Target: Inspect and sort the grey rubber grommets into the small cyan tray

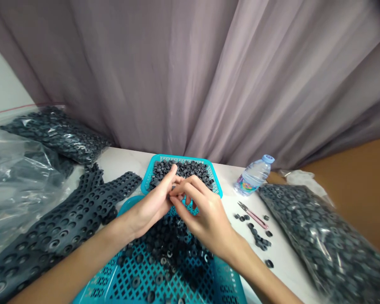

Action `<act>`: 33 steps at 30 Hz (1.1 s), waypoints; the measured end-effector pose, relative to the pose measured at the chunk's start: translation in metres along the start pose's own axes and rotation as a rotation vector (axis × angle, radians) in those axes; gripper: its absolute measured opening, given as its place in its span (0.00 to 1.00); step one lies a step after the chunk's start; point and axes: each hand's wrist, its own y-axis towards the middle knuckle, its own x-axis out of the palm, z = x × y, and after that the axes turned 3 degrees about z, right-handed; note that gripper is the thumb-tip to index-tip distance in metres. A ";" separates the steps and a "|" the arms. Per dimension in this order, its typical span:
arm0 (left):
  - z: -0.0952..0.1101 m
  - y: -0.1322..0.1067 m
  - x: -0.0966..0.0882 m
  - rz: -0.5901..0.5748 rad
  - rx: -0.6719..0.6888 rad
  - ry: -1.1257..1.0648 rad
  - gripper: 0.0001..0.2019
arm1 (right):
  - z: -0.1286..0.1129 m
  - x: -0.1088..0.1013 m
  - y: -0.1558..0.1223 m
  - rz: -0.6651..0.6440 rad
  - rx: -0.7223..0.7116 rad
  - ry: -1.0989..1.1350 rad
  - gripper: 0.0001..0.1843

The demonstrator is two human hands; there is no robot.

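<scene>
My left hand (152, 204) and my right hand (202, 215) meet over the near blue basket (120, 283), fingertips pinched together on a small dark rubber part that I can barely make out between them. Several black rubber rings (174, 245) lie heaped in that basket under my hands. Just beyond my fingers stands a second, smaller blue basket (215, 182) filled with the same black rings.
Black rubber strips with rows of holes (63, 223) lie at the left, with clear plastic bags of parts (50, 131) behind them. Another full bag (323, 236) lies at the right. A water bottle (253, 176), pink snips (251, 214) and loose rings (259, 240) lie on the white table. A curtain hangs behind.
</scene>
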 end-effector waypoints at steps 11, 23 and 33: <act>0.014 0.002 -0.021 -0.154 -0.017 0.195 0.17 | 0.026 -0.031 0.015 0.087 0.297 0.470 0.09; 0.018 0.001 -0.019 -0.137 0.026 0.131 0.14 | 0.030 -0.033 0.016 0.042 0.321 0.651 0.09; 0.014 0.003 -0.021 -0.205 0.038 0.191 0.16 | 0.024 -0.026 0.016 0.021 0.546 0.760 0.21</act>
